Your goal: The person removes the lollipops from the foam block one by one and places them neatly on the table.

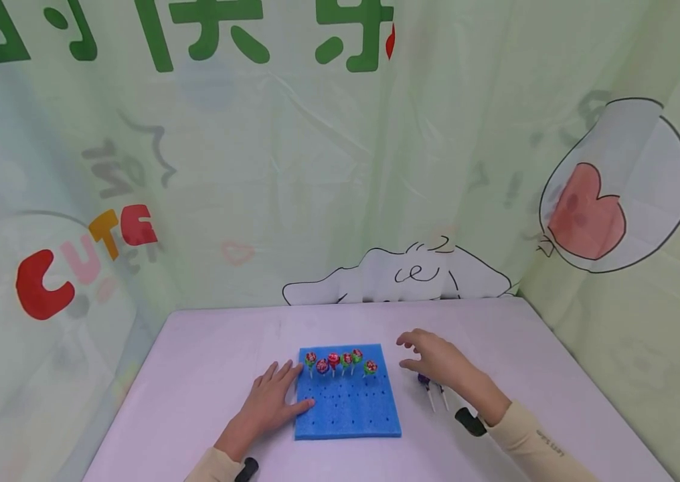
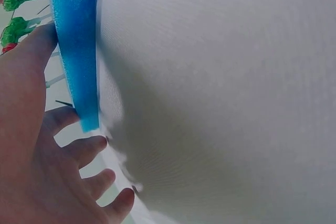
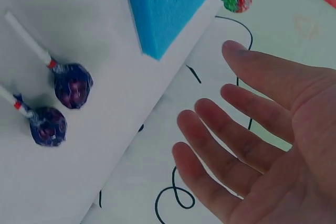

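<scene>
A blue foam board [image 1: 349, 422] with rows of small holes lies on the table. Several wrapped lollipops [image 1: 370, 367], red and green among them, stand upright by their sticks in its far part. My left hand [image 1: 268, 400] rests at the board's left edge, thumb on top and fingers spread. To the right of the board, my right hand [image 1: 439, 358] hovers over the table with relaxed fingers and holds nothing. Two dark purple lollipops [image 3: 73, 85] lie side by side near it, their heads partly hidden by that hand in the head view.
The pale table [image 1: 213, 348] is backed by a hanging curtain [image 1: 328, 167] printed with green characters and drawings. Curtain also closes off the left and right sides. A black wrist device [image 1: 470, 422] sits by the right sleeve.
</scene>
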`<act>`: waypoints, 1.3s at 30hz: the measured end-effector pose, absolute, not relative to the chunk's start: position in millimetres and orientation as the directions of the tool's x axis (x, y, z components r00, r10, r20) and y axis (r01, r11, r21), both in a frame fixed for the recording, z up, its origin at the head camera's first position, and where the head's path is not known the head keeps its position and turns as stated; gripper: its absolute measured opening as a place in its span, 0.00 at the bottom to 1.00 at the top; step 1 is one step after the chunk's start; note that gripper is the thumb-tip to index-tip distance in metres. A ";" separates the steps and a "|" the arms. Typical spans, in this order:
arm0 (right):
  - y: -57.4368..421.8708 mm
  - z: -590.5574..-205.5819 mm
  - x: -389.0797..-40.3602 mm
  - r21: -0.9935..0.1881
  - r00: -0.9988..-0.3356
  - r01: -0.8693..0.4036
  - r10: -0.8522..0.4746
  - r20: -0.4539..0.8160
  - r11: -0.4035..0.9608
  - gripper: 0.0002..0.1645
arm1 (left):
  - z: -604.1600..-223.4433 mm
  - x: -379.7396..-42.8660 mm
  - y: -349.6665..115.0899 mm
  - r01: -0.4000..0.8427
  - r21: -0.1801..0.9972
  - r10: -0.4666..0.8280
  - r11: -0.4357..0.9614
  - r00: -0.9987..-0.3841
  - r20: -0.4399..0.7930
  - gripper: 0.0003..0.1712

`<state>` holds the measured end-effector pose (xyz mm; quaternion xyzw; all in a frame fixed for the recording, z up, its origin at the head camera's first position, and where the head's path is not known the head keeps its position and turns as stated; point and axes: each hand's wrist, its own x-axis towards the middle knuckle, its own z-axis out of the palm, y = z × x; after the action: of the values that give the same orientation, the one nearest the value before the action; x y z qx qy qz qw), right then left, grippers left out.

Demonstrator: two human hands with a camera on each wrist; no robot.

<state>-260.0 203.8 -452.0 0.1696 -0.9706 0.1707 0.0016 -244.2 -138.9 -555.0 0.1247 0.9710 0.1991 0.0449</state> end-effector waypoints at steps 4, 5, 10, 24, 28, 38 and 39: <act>193.6 -460.2 -255.5 -0.334 -0.938 -0.347 -0.329 0.112 0.876 0.21 | -555.7 -244.2 -139.2 0.223 0.400 0.260 0.889 -0.965 -0.038 0.51; 191.4 -462.8 -254.3 -0.335 -0.934 -0.358 -0.334 0.129 0.872 0.21 | -556.1 -244.3 -139.3 0.224 0.399 0.260 0.889 -0.965 -0.037 0.52; 183.8 -479.9 -249.6 -0.307 -0.898 -0.432 -0.373 0.235 0.848 0.23 | -557.5 -244.9 -139.5 0.228 0.398 0.262 0.889 -0.964 -0.033 0.52; 167.3 -515.1 -246.9 -0.221 -0.844 -0.503 -0.419 0.335 0.836 0.29 | -556.3 -244.4 -139.7 0.231 0.404 0.265 0.885 -0.964 -0.028 0.51; 164.1 -519.6 -248.1 -0.203 -0.829 -0.517 -0.426 0.363 0.832 0.27 | -557.7 -245.1 -139.6 0.231 0.399 0.264 0.887 -0.964 -0.028 0.51; 159.8 -523.3 -249.1 -0.151 -0.815 -0.512 -0.422 0.397 0.846 0.23 | -558.5 -244.6 -139.8 0.227 0.399 0.259 0.888 -0.965 -0.028 0.51; 159.8 -524.1 -249.2 -0.146 -0.812 -0.512 -0.422 0.402 0.847 0.23 | -558.4 -244.5 -139.9 0.228 0.399 0.260 0.888 -0.965 -0.026 0.51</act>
<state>-249.2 159.8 -524.1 0.2475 -0.9438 0.1244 0.1802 -244.5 -139.9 -558.4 0.1256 0.9708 0.2004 0.0395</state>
